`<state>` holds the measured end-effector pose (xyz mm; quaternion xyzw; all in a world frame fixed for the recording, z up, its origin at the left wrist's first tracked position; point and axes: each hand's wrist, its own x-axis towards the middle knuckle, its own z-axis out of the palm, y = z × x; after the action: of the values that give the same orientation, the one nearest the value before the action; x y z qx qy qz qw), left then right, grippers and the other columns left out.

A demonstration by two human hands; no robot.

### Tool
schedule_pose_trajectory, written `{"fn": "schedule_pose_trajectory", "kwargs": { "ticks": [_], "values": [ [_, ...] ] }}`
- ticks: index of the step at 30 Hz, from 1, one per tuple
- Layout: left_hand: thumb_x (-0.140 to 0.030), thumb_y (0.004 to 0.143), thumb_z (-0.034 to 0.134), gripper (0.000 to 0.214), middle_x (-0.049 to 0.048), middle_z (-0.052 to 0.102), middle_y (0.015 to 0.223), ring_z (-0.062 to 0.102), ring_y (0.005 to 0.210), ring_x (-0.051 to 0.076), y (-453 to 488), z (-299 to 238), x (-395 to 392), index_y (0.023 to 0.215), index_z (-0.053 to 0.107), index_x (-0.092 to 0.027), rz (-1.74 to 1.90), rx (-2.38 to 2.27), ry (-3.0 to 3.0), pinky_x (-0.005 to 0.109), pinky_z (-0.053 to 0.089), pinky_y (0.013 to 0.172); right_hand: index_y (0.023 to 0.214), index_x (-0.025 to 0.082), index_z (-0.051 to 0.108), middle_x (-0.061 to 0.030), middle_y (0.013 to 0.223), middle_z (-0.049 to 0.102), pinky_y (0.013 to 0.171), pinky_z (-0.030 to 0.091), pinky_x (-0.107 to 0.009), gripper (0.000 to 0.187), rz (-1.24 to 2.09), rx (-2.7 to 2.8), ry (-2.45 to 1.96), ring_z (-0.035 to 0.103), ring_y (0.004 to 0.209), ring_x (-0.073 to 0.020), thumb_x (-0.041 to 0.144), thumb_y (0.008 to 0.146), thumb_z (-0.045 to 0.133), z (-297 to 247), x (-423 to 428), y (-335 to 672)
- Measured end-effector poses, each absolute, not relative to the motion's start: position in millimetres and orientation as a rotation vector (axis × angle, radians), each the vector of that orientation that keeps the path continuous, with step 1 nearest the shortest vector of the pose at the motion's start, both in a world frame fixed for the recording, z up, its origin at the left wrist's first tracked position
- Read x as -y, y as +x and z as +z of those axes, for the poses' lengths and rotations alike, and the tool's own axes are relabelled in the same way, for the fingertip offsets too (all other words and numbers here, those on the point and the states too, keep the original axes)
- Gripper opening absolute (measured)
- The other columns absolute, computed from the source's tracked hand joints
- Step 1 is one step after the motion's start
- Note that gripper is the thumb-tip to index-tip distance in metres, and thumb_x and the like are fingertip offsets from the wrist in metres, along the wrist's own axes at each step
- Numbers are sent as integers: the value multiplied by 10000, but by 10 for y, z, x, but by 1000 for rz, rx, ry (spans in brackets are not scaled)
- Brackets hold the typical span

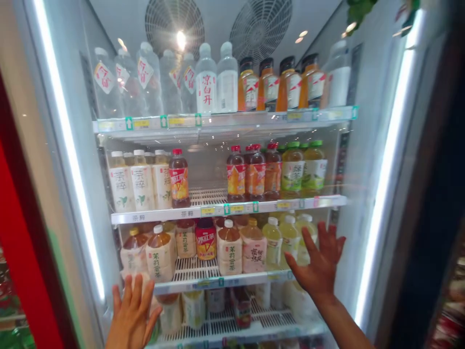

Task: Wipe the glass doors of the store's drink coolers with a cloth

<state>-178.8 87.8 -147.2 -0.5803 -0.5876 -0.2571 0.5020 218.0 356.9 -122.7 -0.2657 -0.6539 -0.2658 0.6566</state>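
Observation:
My left hand is raised at the lower left with its fingers stretched out, holding nothing. It is nearest to the white-capped jasmine tea bottle at the left of the third shelf. On the right, my right hand has its fingers spread in front of the pale yellow-green bottles, partly covering them. Whether either hand touches glass or anything else, I cannot tell. Between the hands stand a red-labelled iced tea bottle and another jasmine tea bottle.
The lit drinks fridge has an upper shelf with clear water bottles and orange drinks. On the shelf below are white-labelled tea bottles, red-capped bottles and green-capped bottles. A red panel stands at left.

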Motion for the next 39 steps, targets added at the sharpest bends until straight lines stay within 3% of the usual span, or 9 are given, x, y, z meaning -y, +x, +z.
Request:
{"fn": "schedule_pose_trajectory", "kwargs": {
  "ticks": [6,12,17,21,23,28,32,36,39],
  "values": [
    [-520,1004,398,797,100,-82,1728,-81,1597,351,-1389,-795,-1281,1641,6,-248,-709,1385,-1344,694,-115,1224,1613,357,289,-62,1720,195,1234,121,-715,797,-530,1519,-624,149,1584,-371,445,933,696,-1199,-3478,2203],
    [-507,1012,422,691,12,139,1725,73,1608,222,-691,-620,-1714,1631,188,-307,-401,1056,-1649,495,-15,1309,1630,326,245,-71,1718,197,1255,127,-690,826,-548,1635,-589,181,1580,-357,361,936,693,-1133,-3462,2484],
    [-561,1018,355,772,118,-6,1724,-35,1598,354,-79,-95,-2084,1642,17,-255,-571,1223,-1463,683,-42,1247,1635,324,217,-58,1724,167,1248,130,-711,836,-582,1620,-524,168,1583,-356,368,944,686,-896,-3723,2989],
    [-487,1004,420,731,36,87,1731,23,1611,239,481,-227,-2440,1642,159,-244,-188,841,-1707,467,-2,1316,1645,306,174,-71,1724,161,1244,157,-716,851,-555,1606,-489,164,1584,-354,379,956,667,-702,-4012,3336],
    [-523,987,453,701,10,172,1721,52,1611,243,768,-211,-2636,1617,276,-269,-111,824,-1716,478,-3,1318,1655,247,129,-110,1714,191,1255,166,-694,870,-533,1592,-481,184,1582,-337,366,966,647,-652,-4159,3446],
    [-560,970,489,763,123,208,1708,-11,1605,328,1456,50,-3078,1597,316,-162,-312,984,-1496,588,-35,1292,1652,154,97,-138,1697,245,1271,198,-649,856,-510,1526,-319,238,1572,-306,247,962,595,-674,-4390,3549],
    [-579,955,502,686,3,210,1718,40,1611,260,1758,106,-3243,1553,417,-255,6,689,-1700,474,-6,1320,1649,130,100,-116,1708,218,1251,304,-605,785,-441,1453,-261,234,1574,-286,177,967,486,-725,-4401,3574],
    [-582,996,408,708,49,209,1715,61,1610,284,1906,351,-3336,1610,282,-252,-126,916,-1525,582,-26,1297,1647,126,125,-112,1708,225,1238,319,-616,758,-404,1447,-193,264,1563,-307,214,973,462,-742,-4404,3597],
    [-596,960,476,758,91,236,1706,87,1602,344,1922,142,-3334,1598,323,-217,-142,956,-1498,613,-24,1286,1648,125,112,-120,1713,204,1233,324,-615,745,-347,1445,-164,262,1562,-317,283,1001,446,-756,-4422,3615]
  ]
}}
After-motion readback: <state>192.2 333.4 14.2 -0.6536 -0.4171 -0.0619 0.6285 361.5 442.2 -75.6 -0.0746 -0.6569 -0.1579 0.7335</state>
